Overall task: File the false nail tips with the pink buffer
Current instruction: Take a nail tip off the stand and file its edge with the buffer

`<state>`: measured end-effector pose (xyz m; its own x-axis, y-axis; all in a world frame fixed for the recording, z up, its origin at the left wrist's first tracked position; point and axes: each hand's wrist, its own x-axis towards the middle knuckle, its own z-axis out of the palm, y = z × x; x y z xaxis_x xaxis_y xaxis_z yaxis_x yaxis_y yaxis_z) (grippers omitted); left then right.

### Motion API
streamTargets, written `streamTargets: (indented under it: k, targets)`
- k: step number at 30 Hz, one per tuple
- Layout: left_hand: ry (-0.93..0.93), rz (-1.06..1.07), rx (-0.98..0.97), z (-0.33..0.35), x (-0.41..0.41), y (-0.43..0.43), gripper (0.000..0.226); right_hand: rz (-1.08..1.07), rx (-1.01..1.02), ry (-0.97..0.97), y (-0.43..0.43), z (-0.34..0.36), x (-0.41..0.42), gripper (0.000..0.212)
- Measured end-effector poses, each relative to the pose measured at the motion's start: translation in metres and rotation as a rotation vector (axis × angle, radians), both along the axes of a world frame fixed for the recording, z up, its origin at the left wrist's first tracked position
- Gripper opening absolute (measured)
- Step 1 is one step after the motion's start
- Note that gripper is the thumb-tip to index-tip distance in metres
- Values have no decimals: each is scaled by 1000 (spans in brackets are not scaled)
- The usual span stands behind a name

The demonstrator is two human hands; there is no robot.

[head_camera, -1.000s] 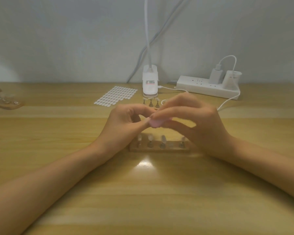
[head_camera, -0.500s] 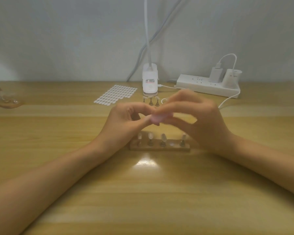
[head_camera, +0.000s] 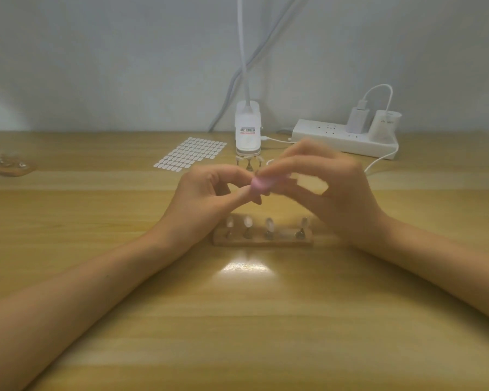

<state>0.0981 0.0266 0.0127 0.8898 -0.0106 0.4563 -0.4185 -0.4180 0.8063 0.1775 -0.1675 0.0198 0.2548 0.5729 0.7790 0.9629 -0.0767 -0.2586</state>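
The filing is under way, I'd say. Just above and behind the wooden holder [head_camera: 263, 240], the right hand [head_camera: 333, 198] pinches the pink buffer [head_camera: 261, 185] between thumb and curled fingers. The hand is smeared with motion, which suggests a stroke in progress. The left hand [head_camera: 206, 201] meets it there, thumb and forefinger closed on what I take to be the held nail tip [head_camera: 258, 200]. Only a dark scrap shows below the buffer, so I can't tell how the tip sits against it.

The next move looks like short, light strokes, with the left fingers bracing the tip so it doesn't flick away. After that the tip would go back into the holder and another would be taken.

The holder lies on the table [head_camera: 251, 320] directly below the hands. Four nail tips [head_camera: 247, 221] stand upright in it on small pegs. Three are grouped toward its left end and one stands near its right end. Between them is an empty slot [head_camera: 284, 235], probably where the held one belongs.

Beyond the holder, a few loose tips [head_camera: 249, 162] stand in front of a white lamp base [head_camera: 247, 131]. A sticker sheet [head_camera: 191, 152] lies behind the holder to the left, and a power strip [head_camera: 342, 139] behind it to the right. Far to the left, a second holder [head_camera: 7, 166] carries tips too small to count.
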Motion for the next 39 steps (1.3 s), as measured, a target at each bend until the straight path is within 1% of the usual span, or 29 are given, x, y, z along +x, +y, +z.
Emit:
streamTargets:
  k: [2, 6, 9, 13, 16, 20, 24, 27, 31, 34, 37, 39]
  targets:
    - [-3, -1, 5, -1, 0, 1, 6, -36, 30, 40, -3, 3, 3, 18]
    - [-20, -5, 13, -1, -1, 0, 12, 34, -11, 8, 1, 0, -3, 17]
    - [-21, 1, 7, 0, -1, 1, 8, -20, 21, 53, -2, 3, 1, 18]
    - [-18, 0, 1, -1, 0, 0, 7, 41, -15, -17, 2, 1, -5, 17]
    - [-18, 11, -17, 0, 0, 1, 7, -23, 21, 51, -1, 3, -1, 18]
    - [-9, 6, -17, -1, 0, 0, 13, 31, -9, 8, 1, -1, -4, 17]
    - [-3, 2, -10, -2, 1, 2, 5, -45, 24, 54, -2, 2, 2, 17]
    - [-3, 8, -1, -3, 1, 0, 12, 11, 17, 25, 2, 0, -2, 17]
    - [1, 4, -32, 0, 0, -2, 6, -46, 33, 80, -2, 2, 3, 17]
    - [-6, 12, -34, 0, 0, -2, 21, 34, 12, 42, 2, -1, -4, 18]
    - [4, 11, -34, 1, 0, -2, 12, 0, 33, 66, 0, 2, 0, 19]
    - [3, 16, -45, 1, -1, -2, 11, 8, 26, 62, 0, 1, -2, 19]
